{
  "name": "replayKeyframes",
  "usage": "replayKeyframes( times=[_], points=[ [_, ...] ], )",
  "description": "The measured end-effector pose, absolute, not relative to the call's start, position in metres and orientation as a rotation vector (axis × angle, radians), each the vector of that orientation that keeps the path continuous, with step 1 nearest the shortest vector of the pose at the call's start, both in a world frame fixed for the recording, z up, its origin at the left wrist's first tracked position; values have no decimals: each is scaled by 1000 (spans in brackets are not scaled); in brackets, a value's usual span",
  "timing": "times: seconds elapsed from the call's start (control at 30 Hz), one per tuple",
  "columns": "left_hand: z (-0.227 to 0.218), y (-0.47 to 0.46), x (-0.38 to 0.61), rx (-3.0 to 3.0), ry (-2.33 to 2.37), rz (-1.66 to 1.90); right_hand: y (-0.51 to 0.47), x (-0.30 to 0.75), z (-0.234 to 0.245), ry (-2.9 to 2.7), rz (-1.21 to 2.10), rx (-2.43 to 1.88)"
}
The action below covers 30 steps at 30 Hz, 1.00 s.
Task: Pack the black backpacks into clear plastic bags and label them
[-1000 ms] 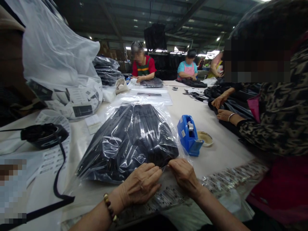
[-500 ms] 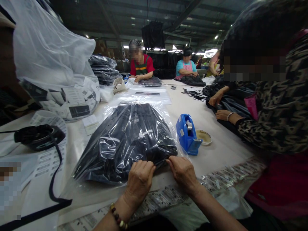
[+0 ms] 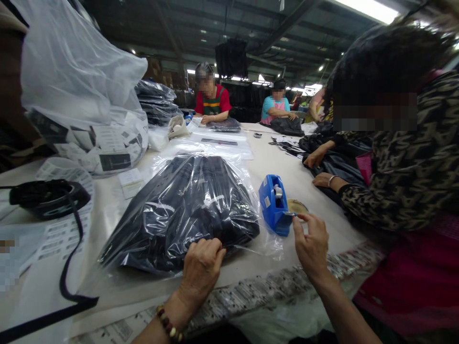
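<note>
Nearest of all, below the blue tape dispenser [image 3: 274, 205] at the table's [image 3: 304, 179] near edge, lies a strip of printed label sheets [image 3: 258, 291]. Just left of the dispenser and nearer, the left hand [image 3: 201, 267], a bead bracelet on its wrist, is curled tight on the near edge of the bagged garment [image 3: 186, 205], a dark folded piece in clear plastic that lies flat, its right side close beside the dispenser. The right hand [image 3: 311, 241] is raised at the dispenser's near right corner, thumb and forefinger pinched together on the tape end [image 3: 289, 213] at the cutter. A flat tape ring [image 3: 299, 206] lies right behind the dispenser. Well to the dispenser's left, a black strap [image 3: 70, 239] runs from a black round object [image 3: 48, 198]. To the right of the dispenser, a co-worker in a patterned sleeve [image 3: 401, 181] rests both hands on dark bagged cloth [image 3: 340, 160]. Beyond the dispenser to the left stands a large clear sack of tags [image 3: 89, 110], and flat plastic bags [image 3: 222, 141] lie farther up. Farthest off, two people sit at the table's far end.
</note>
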<state>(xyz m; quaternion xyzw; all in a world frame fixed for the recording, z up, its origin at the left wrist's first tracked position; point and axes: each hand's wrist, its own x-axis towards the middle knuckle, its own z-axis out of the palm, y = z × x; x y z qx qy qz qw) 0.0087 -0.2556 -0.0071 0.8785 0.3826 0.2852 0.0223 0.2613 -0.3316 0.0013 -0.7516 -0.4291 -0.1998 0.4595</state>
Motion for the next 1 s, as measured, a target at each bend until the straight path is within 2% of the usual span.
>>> replayKeyframes(
  times=[0.1,0.37,0.53,0.73,0.93,1.0],
  points=[
    [-9,-255,8,2713,1181,876,-318,285,1,-920,-233,-1866],
    [-10,-254,8,2693,1221,837,-280,304,-1,-746,148,-1853],
    [-9,-255,8,2695,1206,853,-277,296,6,-634,204,-1713],
    [-10,-256,8,2698,1205,873,-331,254,1,-620,49,-1602],
    [-11,-255,8,2697,1206,867,-341,246,-33,-420,457,-1601],
    [-11,-255,8,2686,1211,863,-335,254,-38,-431,488,-1610]
  ],
)
